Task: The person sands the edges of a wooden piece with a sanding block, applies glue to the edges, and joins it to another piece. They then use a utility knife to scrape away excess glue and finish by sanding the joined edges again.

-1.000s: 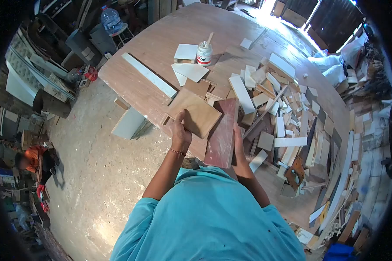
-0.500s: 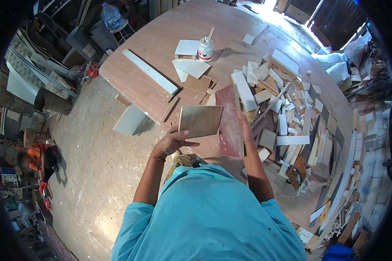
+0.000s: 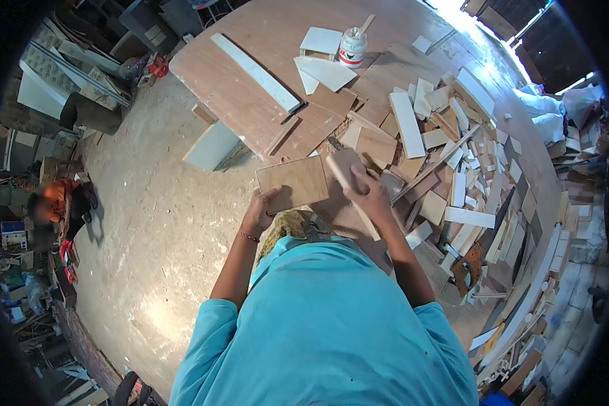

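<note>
My left hand (image 3: 259,211) is closed on the lower left corner of a flat rectangular wooden board (image 3: 296,177), thumb over its face. My right hand (image 3: 372,197) grips a longer board (image 3: 346,164) from the right side, fingers over its brown face. A pale long edge of this second board points toward me, and its red face is hidden. Both boards are held up in front of my body, close side by side, near the front edge of the worktable (image 3: 260,101).
Wood offcuts (image 3: 446,176) are heaped on the right, with a handsaw (image 3: 468,267) among them. A white jar (image 3: 352,49) with a stick stands beyond, near a long white strip (image 3: 256,72). A person in orange (image 3: 64,199) is at the far left.
My right hand has turned its board, so its red face no longer shows and its edge does. My left hand has brought its board slightly left, thumb now on its face. The view has shifted.
</note>
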A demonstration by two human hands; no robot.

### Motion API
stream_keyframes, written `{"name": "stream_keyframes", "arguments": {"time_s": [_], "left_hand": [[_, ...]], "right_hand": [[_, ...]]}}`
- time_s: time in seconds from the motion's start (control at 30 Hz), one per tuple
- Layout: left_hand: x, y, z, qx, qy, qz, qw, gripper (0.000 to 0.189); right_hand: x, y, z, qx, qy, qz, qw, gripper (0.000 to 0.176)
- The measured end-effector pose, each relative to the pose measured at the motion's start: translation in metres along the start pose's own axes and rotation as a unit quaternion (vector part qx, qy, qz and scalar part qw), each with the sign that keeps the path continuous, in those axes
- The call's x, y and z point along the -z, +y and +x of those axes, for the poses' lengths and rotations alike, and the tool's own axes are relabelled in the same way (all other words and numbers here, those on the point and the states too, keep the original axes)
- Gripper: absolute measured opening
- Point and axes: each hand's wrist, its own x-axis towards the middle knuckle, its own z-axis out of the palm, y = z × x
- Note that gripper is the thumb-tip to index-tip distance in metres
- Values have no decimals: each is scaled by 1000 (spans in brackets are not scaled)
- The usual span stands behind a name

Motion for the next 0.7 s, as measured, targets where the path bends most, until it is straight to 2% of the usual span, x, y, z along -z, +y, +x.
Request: {"name": "stream_keyframes", "arguments": {"time_s": [0.03,0.07,0.13,0.3,0.37,0.43,0.5,0.57,0.6,0.63,0.7], "left_hand": [[1,1,-1,2,4,-2,1000,26],[0,3,-1,2,3,-16,1000,27],[-5,4,3,-16,4,-3,1000,28],[-18,4,18,-40,8,46,998,29],[-14,7,21,-42,17,71,996,29],[-12,14,19,-43,-14,71,996,40],[-11,16,17,-51,12,65,996,39],[-6,20,15,-64,43,59,995,38],[-2,20,18,-67,53,62,994,38],[0,20,19,-70,64,66,993,38],[-1,16,17,-76,99,91,988,38]], "right_hand": [[-4,2,-9,34,-4,-108,994,57],[-7,1,-17,33,-8,-108,994,57],[-13,-2,-33,68,-63,-205,974,58],[-47,17,-41,67,-108,-218,968,61],[-59,15,-28,94,-75,-234,965,61],[-73,10,-11,105,-64,-234,965,60],[-76,10,2,123,-53,-233,963,59],[-72,5,12,106,-48,-212,970,50],[-65,5,16,115,11,-181,977,41],[-62,15,22,118,8,-178,977,41],[-59,38,30,-1,131,-212,968,36]]}}
